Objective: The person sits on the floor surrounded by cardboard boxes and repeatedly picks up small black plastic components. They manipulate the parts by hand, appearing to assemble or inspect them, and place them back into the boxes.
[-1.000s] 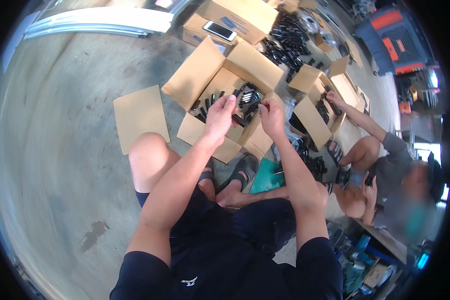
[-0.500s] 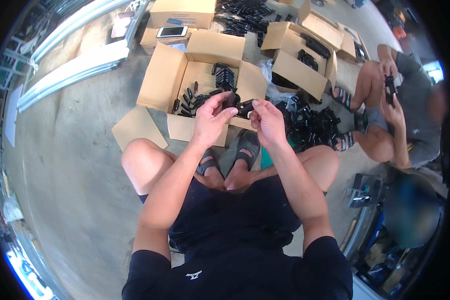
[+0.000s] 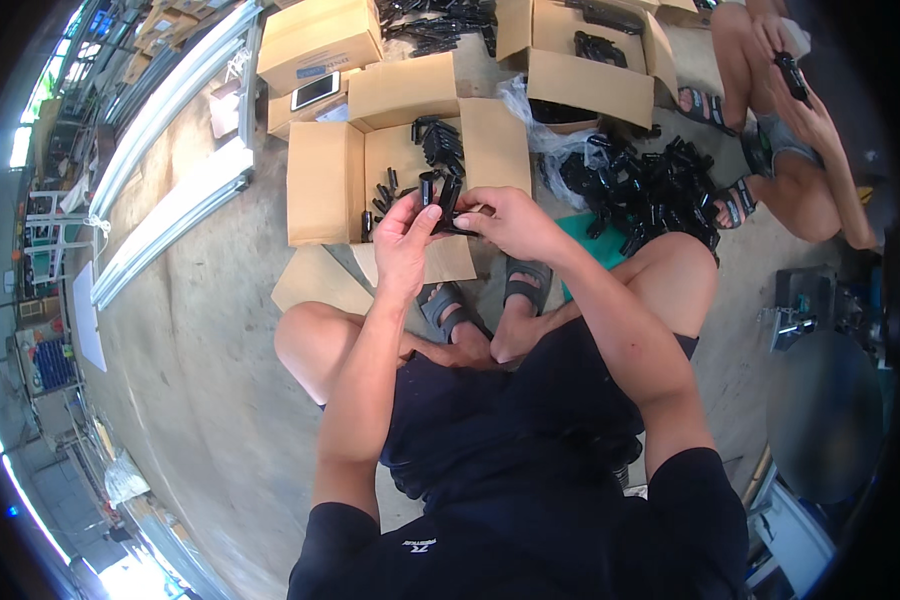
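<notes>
Both hands meet over the near side of an open cardboard box (image 3: 325, 190). My left hand (image 3: 403, 248) is closed round glossy black plastic parts (image 3: 450, 192) that stick up past its fingers; their exact kind is hard to make out. From the other side, my right hand (image 3: 511, 220) pinches the lower end of the same black parts, fingers bent. Inside the box, a row of similar black pieces (image 3: 438, 142) is stacked toward the back. Smaller black pieces (image 3: 385, 190) lie loose at its left, partly hidden by my left hand.
A heap of black parts (image 3: 660, 190) lies on the floor at right, beside clear plastic wrap (image 3: 560, 160) and a green sheet (image 3: 578, 232). Another open box (image 3: 590, 85) stands behind. A phone (image 3: 315, 90) rests on a carton. At far right, a co-worker's hand (image 3: 810, 115) holds a black part.
My right hand has come in against the left, and both now grip the black parts, which were held apart between them before. The whole view has shifted and turned slightly.
</notes>
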The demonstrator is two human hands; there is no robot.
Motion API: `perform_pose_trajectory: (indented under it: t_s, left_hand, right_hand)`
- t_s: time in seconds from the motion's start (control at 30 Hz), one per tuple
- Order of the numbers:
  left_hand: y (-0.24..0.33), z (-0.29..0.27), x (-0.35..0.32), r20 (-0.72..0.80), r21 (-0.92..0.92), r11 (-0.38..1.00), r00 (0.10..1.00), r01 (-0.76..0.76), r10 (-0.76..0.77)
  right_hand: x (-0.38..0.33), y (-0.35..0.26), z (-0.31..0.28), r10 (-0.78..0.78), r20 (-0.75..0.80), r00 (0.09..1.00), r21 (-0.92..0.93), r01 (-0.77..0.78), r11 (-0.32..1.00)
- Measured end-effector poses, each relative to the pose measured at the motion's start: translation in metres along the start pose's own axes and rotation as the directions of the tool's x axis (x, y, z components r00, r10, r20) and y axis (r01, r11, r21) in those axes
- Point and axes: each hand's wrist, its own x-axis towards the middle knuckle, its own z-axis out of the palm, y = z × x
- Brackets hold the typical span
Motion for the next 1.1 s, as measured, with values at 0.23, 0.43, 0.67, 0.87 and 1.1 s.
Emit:
perform_pose_trajectory:
  t_s: [0.23,0.43,0.67,0.87,1.1]
  left_hand:
    - [0.006,-0.007,0.001,0.037,0.056,0.996,0.997,0.072,-0.074]
    - [0.011,-0.013,-0.003,0.073,0.223,0.975,0.997,-0.010,-0.006]
    - [0.012,-0.015,-0.009,0.132,0.478,0.877,0.991,-0.045,-0.021]
    - [0.018,-0.007,-0.009,0.119,0.299,0.952,0.992,-0.063,0.028]
    - [0.014,-0.011,-0.006,0.084,0.340,0.939,0.996,-0.045,0.018]
  right_hand:
    - [-0.004,-0.014,0.001,0.001,0.026,1.000,-0.054,0.001,0.999]
    - [-0.006,-0.015,0.012,-0.159,-0.063,0.985,-0.065,0.155,0.986]
    - [0.004,0.010,0.016,0.005,0.019,1.000,0.351,-0.011,0.936]
    - [0.001,-0.001,0.012,-0.079,-0.103,0.992,0.404,0.114,0.908]
    - [0.002,0.004,0.007,-0.036,-0.081,0.996,0.489,0.071,0.870]
